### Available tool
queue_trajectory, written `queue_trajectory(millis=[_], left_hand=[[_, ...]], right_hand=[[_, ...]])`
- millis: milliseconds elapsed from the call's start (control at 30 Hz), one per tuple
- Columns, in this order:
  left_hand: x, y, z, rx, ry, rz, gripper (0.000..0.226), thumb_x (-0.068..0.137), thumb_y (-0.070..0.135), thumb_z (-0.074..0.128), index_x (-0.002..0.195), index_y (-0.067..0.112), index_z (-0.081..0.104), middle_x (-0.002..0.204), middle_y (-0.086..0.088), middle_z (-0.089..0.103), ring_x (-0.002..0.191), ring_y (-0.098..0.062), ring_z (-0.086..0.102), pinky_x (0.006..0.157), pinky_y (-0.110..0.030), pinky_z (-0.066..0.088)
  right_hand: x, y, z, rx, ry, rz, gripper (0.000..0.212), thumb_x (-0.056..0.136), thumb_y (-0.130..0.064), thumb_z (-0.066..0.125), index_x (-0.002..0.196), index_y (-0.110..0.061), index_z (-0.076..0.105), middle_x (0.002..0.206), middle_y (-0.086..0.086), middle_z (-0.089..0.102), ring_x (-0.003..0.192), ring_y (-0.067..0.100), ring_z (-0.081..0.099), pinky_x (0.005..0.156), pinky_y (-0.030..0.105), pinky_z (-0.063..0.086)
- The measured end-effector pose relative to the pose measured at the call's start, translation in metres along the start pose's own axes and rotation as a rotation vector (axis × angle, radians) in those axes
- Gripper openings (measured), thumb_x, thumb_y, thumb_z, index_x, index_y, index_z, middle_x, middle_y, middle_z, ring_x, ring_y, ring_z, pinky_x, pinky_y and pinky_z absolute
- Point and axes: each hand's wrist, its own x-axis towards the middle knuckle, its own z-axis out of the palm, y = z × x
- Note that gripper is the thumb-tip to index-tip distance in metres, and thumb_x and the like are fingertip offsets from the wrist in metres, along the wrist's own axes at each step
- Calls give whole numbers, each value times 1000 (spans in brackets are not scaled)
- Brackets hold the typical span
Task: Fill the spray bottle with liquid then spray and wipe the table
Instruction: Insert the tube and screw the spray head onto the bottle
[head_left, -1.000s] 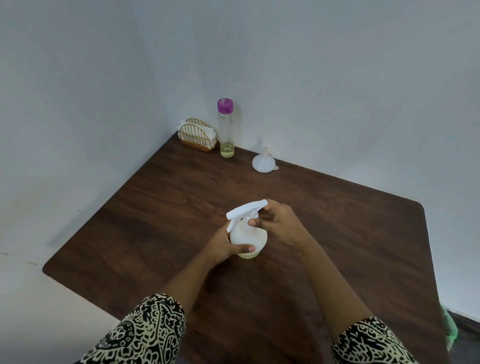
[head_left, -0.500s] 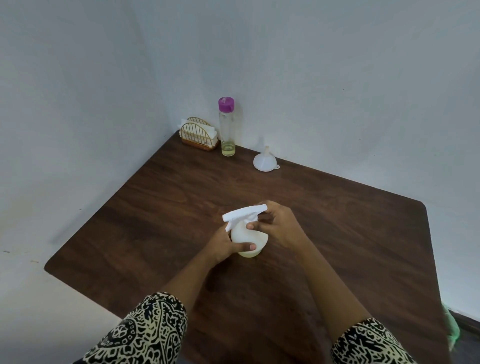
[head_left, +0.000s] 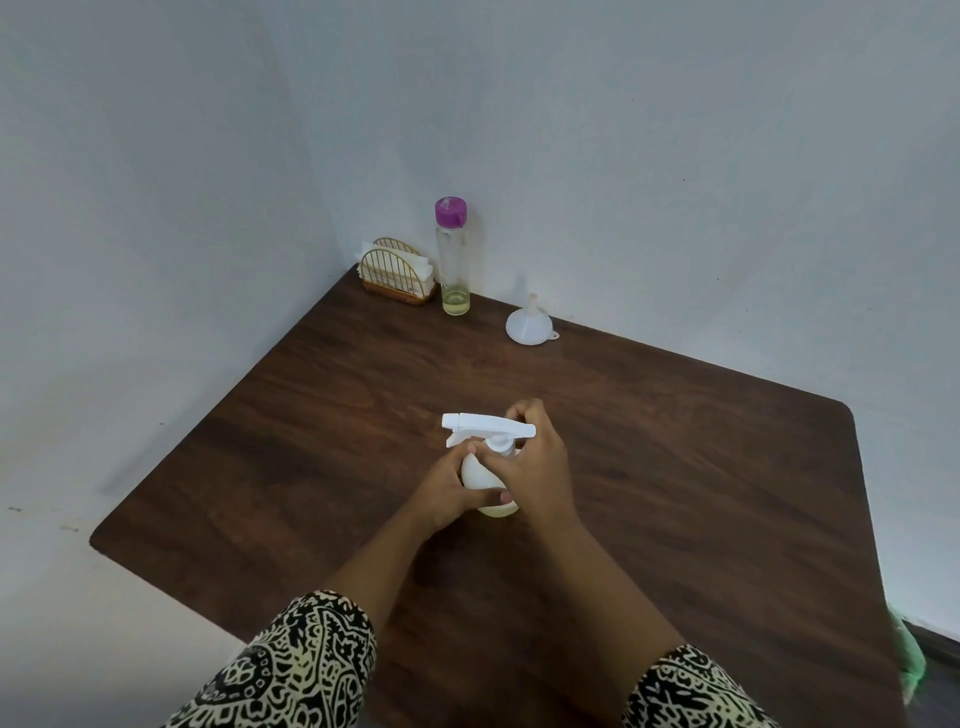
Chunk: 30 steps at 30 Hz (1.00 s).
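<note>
Hands: left hand (head_left: 451, 492) grips spray bottle (head_left: 483, 475), right hand (head_left: 535, 467) pinches its head | table (head_left: 675, 467) mid-centre (edges far)

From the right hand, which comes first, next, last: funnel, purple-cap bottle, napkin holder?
From the right hand:
1. Funnel, straight ahead by the wall.
2. Purple-cap bottle, further back, left of the funnel.
3. Napkin holder, in the far left corner.

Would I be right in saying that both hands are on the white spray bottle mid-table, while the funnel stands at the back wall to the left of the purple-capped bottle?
Not quite: in the head view the funnel stands to the right of the purple-capped bottle, not the left. The rest holds: the left hand and right hand are both on the white spray bottle mid-table.
</note>
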Motion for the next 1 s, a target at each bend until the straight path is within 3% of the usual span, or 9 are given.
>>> queue_trajectory(millis=[133, 267, 333, 433, 533, 667, 767, 833, 1000], left_hand=[[1, 2, -1, 18, -10, 29, 58, 64, 15, 88, 111, 36, 60, 113, 9, 68, 108, -9, 64, 85, -22, 53], [1, -1, -1, -2, -28, 9, 67, 61, 27, 90, 121, 32, 59, 119, 6, 66, 111, -16, 63, 90, -33, 56], [1, -1, -2, -1, -46, -6, 73, 62, 29, 89, 126, 32, 55, 122, 6, 64, 113, -17, 62, 92, -38, 56], [1, 1, -2, -16, -65, -19, 75, 64, 25, 88, 130, 32, 52, 124, 6, 64, 113, -17, 62, 92, -37, 56], [1, 0, -2, -19, -62, -14, 80, 61, 30, 90, 131, 33, 52, 125, 6, 64, 115, -18, 62, 94, -39, 55], [2, 0, -1, 2, -54, -13, 77, 61, 30, 89, 130, 34, 53, 124, 8, 64, 114, -16, 62, 94, -38, 55], [3, 0, -2, -3, -68, -32, 78, 62, 30, 88, 131, 32, 51, 126, 7, 62, 115, -18, 61, 93, -36, 55], [4, -1, -2, 8, -69, -51, 82, 60, 35, 88, 132, 31, 50, 127, 6, 61, 115, -18, 60, 94, -38, 55], [3, 0, -2, 24, -59, -60, 87, 56, 39, 88, 133, 30, 49, 127, 5, 60, 115, -19, 59, 95, -40, 55]], right_hand=[[0, 7, -14, 153, -299, -41, 60, 73, -33, 79, 123, -45, 49, 122, -24, 51, 114, -5, 50, 93, 16, 44], [1, 14, -31, 236, -505, -48, 50, 91, -26, 60, 137, -32, 44, 134, -29, 47, 121, -4, 49, 99, 15, 41], [3, 14, -33, 239, -468, -41, 43, 90, -21, 62, 131, -30, 52, 122, -25, 58, 114, 2, 57, 94, 18, 47], [4, 10, -30, 255, -317, 5, 34, 78, -16, 75, 101, -38, 64, 93, -22, 68, 97, 5, 65, 80, 23, 52], [-1, 5, -17, 199, -151, 33, 32, 68, -19, 82, 83, -31, 57, 83, -17, 66, 86, 1, 63, 74, 21, 52], [-3, 5, -10, 166, -106, 61, 40, 67, -23, 83, 89, -27, 50, 88, -17, 62, 90, 3, 61, 76, 23, 53], [2, 13, -23, 213, -314, 18, 44, 76, -25, 76, 112, -38, 54, 110, -20, 63, 105, 4, 59, 90, 29, 52], [6, 17, -32, 190, -413, -51, 43, 85, -23, 67, 125, -33, 55, 120, -18, 62, 112, 4, 58, 94, 31, 50], [13, 15, -36, 65, -404, -182, 31, 87, -20, 66, 118, -23, 63, 108, -18, 64, 100, 2, 62, 87, 27, 54]])
